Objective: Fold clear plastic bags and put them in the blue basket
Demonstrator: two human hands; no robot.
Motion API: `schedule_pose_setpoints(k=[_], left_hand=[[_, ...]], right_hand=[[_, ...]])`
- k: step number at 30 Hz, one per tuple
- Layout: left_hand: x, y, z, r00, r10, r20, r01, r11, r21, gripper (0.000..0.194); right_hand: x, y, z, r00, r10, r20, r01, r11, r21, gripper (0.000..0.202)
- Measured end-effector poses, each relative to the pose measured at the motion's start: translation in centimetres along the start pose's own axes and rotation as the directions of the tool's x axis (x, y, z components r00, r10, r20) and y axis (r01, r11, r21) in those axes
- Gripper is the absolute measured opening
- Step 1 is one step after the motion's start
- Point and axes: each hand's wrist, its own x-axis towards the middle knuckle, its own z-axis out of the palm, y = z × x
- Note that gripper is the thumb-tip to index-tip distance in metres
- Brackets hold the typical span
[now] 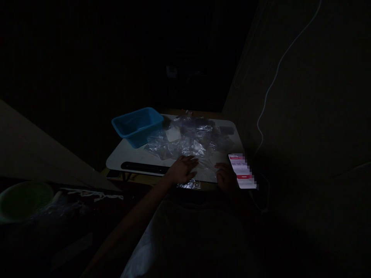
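Observation:
In the dim head view, a crumpled heap of clear plastic bags point(193, 144) covers much of the small white table point(136, 154). My left hand point(182, 170) rests on the near edge of the plastic, palm down, its fingers stretched to the right. Some of the plastic point(188, 184) hangs over the table's front edge below it. My right hand point(227, 177) is at the front right edge beside the plastic, its fingers loosely bent and apart; darkness hides part of it. Nothing shows in either hand. A pale flat piece point(173, 134) lies among the bags.
A blue plastic basin point(137, 125) stands at the table's back left. A lit phone point(242, 172) is at the right edge, by my right hand. A white cable point(266, 92) runs down the right wall. At lower left is a green basket point(26, 200).

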Motion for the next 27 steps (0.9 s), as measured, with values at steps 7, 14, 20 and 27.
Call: schedule_pose_setpoints(k=[7, 14, 20, 27], left_hand=[[0.1, -0.2, 0.1, 1.000, 0.008, 0.003, -0.008, 1.000, 0.014, 0.047], [0.1, -0.2, 0.0, 1.000, 0.003, 0.019, -0.004, 0.999, 0.032, 0.048], [0.1, 0.1, -0.2, 1.000, -0.002, 0.013, 0.002, 1.000, 0.011, 0.047], [-0.1, 0.1, -0.2, 0.998, 0.007, -0.058, -0.007, 1.000, 0.001, 0.040]], right_hand=[[1.3, -0.4, 0.1, 0.992, 0.066, 0.103, -0.063, 0.998, -0.027, 0.028], [4.1, -1.1, 1.3, 0.955, 0.083, 0.284, -0.074, 0.996, -0.043, 0.037], [3.5, -0.5, 2.2, 0.930, 0.023, 0.367, -0.017, 1.000, -0.021, 0.040], [3.3, -0.4, 2.2, 0.931, 0.035, 0.363, -0.026, 0.999, -0.029, 0.036]])
